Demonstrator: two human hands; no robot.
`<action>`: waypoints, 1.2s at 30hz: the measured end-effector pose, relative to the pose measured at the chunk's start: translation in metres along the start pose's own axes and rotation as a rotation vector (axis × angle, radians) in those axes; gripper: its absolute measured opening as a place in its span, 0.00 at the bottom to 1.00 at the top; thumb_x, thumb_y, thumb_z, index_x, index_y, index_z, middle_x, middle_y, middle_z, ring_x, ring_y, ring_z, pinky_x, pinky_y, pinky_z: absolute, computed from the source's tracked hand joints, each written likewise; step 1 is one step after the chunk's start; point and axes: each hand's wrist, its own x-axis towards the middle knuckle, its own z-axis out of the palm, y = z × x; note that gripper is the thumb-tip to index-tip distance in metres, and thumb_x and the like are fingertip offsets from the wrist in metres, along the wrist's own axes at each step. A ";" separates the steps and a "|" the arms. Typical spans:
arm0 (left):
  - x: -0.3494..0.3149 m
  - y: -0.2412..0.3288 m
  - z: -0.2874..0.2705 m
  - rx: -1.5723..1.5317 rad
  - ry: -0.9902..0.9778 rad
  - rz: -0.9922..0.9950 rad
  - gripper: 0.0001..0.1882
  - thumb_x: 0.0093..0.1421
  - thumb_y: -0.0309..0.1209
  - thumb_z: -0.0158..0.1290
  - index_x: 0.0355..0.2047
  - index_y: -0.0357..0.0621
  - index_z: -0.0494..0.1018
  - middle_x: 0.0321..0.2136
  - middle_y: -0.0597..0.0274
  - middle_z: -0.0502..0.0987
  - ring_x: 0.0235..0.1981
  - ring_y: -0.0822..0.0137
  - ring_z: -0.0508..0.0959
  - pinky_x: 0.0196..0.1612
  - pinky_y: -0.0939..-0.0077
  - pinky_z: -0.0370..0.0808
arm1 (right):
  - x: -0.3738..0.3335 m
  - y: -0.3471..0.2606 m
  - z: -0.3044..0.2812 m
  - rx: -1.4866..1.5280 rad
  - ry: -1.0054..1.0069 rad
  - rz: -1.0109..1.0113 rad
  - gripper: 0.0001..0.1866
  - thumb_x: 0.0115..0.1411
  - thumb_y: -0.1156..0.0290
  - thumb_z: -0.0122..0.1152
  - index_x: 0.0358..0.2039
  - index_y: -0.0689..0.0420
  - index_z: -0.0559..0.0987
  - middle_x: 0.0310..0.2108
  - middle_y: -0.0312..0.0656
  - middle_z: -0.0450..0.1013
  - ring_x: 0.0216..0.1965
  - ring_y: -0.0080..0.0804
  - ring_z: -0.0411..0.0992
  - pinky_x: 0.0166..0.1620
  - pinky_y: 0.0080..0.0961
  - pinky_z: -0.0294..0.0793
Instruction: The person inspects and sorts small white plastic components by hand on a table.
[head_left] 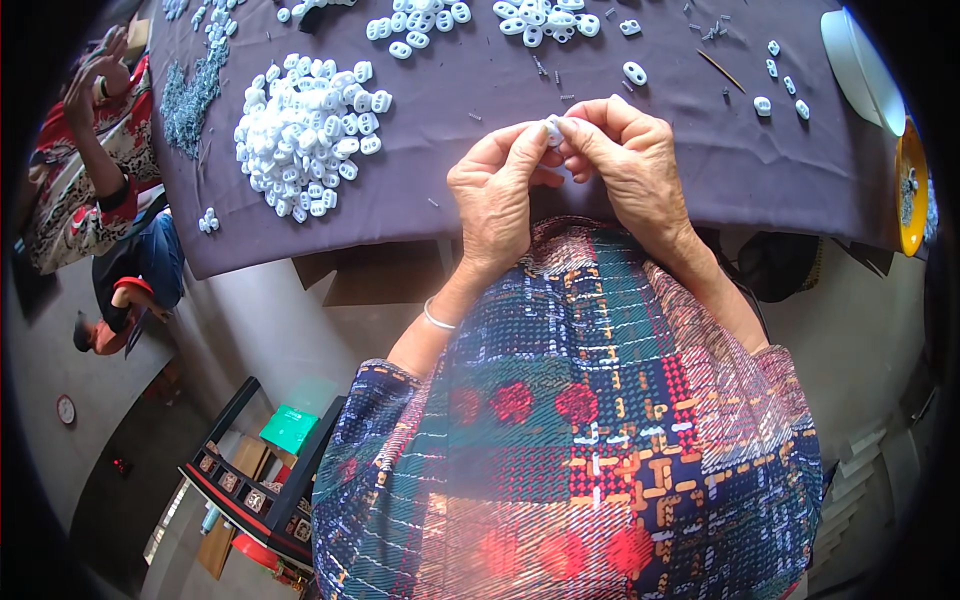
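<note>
At the table's near edge, my left hand (496, 200) and my right hand (640, 165) meet, thumbs and fingertips pinched together. Between them is a small white plastic cord lock (553, 133), mostly covered by the fingers. Just beyond my right hand lies a loose oval white piece with two holes (634, 73). Tiny metal springs (540, 66) are scattered past my fingertips. Left of my hands stands a big heap of white cord locks (305, 135).
Farther back are piles of white two-hole pieces (545, 20) and a mound of springs (192, 105). A thin brown stick (720, 70) lies at right, near a white bowl (862, 70) and a yellow bowl (911, 190). Another person's hands (95, 80) are raised at far left.
</note>
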 end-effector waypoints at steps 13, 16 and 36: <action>0.002 -0.003 0.002 -0.003 0.002 0.030 0.08 0.57 0.28 0.53 0.33 0.33 0.75 0.23 0.60 0.77 0.23 0.74 0.76 0.24 0.84 0.74 | -0.003 0.008 0.007 -0.063 0.117 -0.098 0.07 0.57 0.72 0.57 0.33 0.62 0.77 0.24 0.33 0.73 0.23 0.13 0.68 0.26 0.10 0.68; 0.002 -0.002 0.002 0.009 0.000 0.011 0.08 0.57 0.27 0.53 0.33 0.34 0.75 0.24 0.60 0.77 0.24 0.74 0.76 0.25 0.84 0.74 | -0.001 0.007 0.004 -0.063 0.064 -0.089 0.07 0.57 0.72 0.57 0.33 0.63 0.76 0.24 0.34 0.73 0.23 0.14 0.69 0.26 0.11 0.69; 0.003 0.003 0.001 -0.154 0.015 -0.089 0.07 0.56 0.27 0.53 0.32 0.33 0.74 0.27 0.58 0.77 0.27 0.73 0.77 0.27 0.82 0.77 | 0.005 0.004 0.003 -0.981 0.068 -0.758 0.07 0.49 0.71 0.58 0.26 0.60 0.71 0.20 0.43 0.69 0.22 0.39 0.71 0.24 0.31 0.71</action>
